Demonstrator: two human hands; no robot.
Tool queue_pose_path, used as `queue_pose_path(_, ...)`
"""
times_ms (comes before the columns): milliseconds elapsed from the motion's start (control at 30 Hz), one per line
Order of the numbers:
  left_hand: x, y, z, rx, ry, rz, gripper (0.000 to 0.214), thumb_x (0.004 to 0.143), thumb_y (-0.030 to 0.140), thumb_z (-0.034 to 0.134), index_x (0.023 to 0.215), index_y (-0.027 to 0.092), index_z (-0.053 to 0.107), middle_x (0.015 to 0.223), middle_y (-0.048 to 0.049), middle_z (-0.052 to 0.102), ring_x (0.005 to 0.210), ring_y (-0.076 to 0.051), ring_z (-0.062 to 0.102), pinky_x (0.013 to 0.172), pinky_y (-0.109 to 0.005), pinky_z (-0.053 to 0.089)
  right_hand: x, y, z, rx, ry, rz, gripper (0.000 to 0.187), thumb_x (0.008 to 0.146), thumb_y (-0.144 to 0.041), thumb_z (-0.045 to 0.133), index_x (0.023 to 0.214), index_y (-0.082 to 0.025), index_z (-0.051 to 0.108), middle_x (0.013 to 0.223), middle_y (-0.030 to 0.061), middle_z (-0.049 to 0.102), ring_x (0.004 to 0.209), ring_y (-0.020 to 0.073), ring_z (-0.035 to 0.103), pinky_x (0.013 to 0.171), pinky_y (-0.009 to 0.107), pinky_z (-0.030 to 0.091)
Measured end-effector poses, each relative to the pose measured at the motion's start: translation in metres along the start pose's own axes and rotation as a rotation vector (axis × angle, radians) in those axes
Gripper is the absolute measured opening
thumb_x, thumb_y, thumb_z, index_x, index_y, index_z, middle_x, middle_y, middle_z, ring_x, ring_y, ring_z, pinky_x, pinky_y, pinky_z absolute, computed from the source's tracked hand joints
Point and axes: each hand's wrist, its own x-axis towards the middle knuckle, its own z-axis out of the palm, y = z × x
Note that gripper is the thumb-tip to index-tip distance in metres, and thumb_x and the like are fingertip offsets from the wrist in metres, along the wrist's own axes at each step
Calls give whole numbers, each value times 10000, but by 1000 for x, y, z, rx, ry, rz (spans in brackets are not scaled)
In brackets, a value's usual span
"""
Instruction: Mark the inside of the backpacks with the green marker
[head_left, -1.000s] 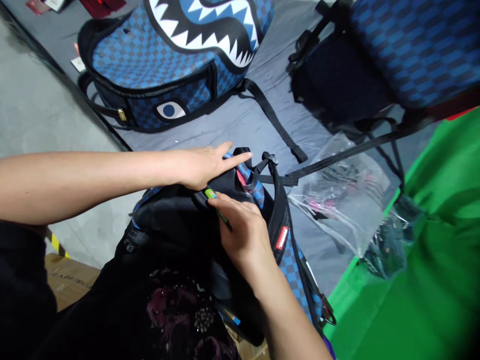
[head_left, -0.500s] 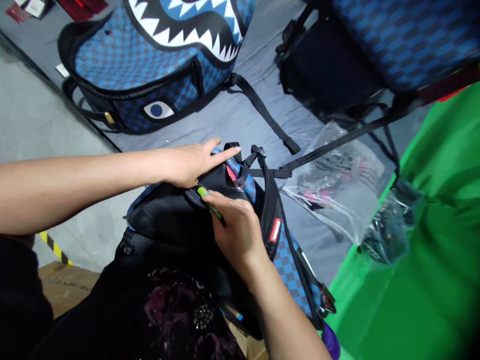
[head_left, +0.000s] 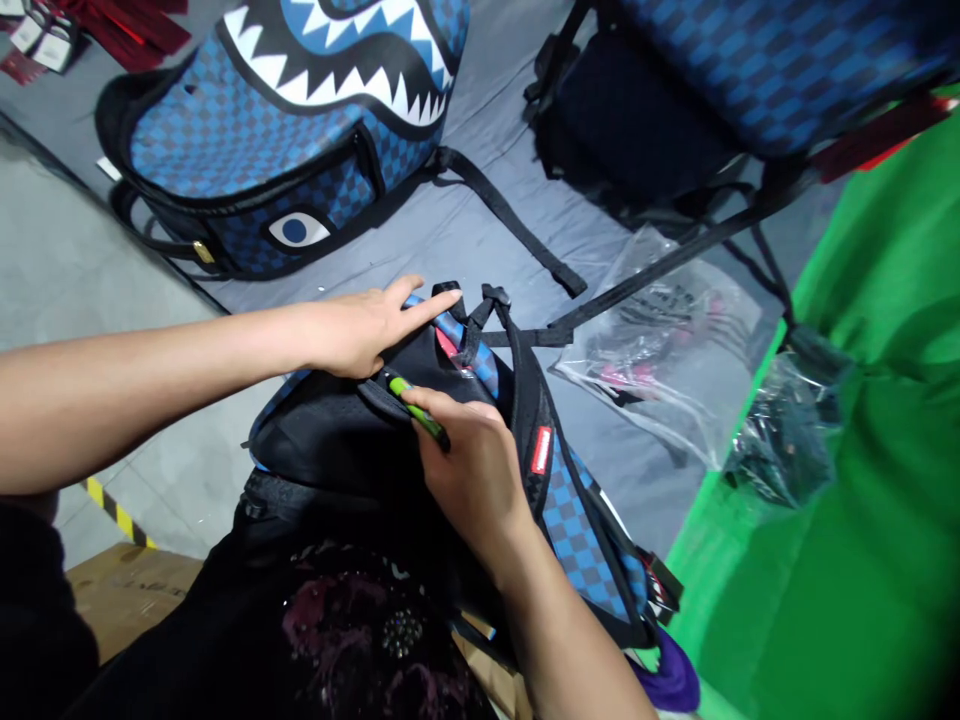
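Observation:
A black and blue-checkered backpack lies back side up at the table's near edge, in front of me. My left hand rests flat on its top, fingers stretched toward the carry handle. My right hand grips a small green-tipped tool and holds its tip against the black fabric just below my left hand. A red label shows on the shoulder strap beside my right hand.
A blue checkered backpack with a shark-mouth print lies at the back left on the grey table cover. Another backpack is at the back right, its straps trailing over clear plastic bags. Green cloth covers the right.
The view has drifted so everything sits slightly lower-left. Both hands keep their places on the backpack, and the green-tipped tool stays pressed at the same spot.

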Motion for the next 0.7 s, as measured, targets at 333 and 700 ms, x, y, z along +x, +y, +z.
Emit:
queue_pose_path(333,-2,3,-3,8,2,-12,1169,785,199,628,1553,399,-229,1681,-149,29,1301,-317,517,1004,-389,477,-1,3,-1,-40,5,6,382,867,-67,586,1153,-278,728,1152,0,761,997,213,737,863,364,544)
queue_pose_path(700,-4,9,-10,-23,-46,-42,1140,783,160,623,1585,376,-158,1689,-147,3,1333,-336,484,1037,-411,460,-1,4,1,-19,59,14,296,879,-148,631,1140,-256,721,1097,18,777,882,227,734,876,419,531)
